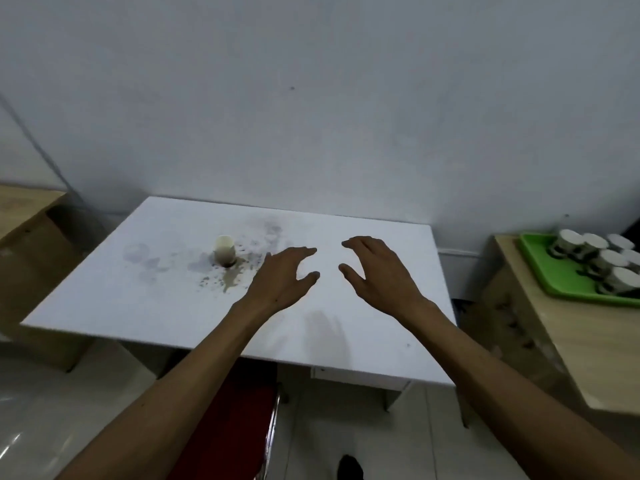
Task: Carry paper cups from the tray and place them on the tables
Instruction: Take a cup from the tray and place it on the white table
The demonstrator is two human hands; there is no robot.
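A white surface (166, 292) stands against a pale wall (311, 98). On its left part one paper cup (224, 250) stands upright, and brownish spilled liquid (230, 277) lies at its base, with grey stains spreading around it. No writing can be read on this cup.

Both hands are held over the middle of the white surface and neither of them holds anything. The left hand (282, 278) has its fingers stretched and relaxed, with the thumb apart; it is near the cup, on its right side, but it does not touch it. The right hand (375, 271) is also spread, its fingers only a little bent, and the fingertips of the two hands point toward each other with a gap between them. A faint shadow falls on the surface below them.

At the right edge a light wooden surface (561, 358) carries a green tray (568, 285). On the tray several paper cups (602, 263) stand close together; they are white with a dark pattern low on the side, too blurred to read.

On the left side there is another wooden piece of furniture (31, 216). Under the white surface a red chair (239, 410) is seen on the pale floor (52, 403)
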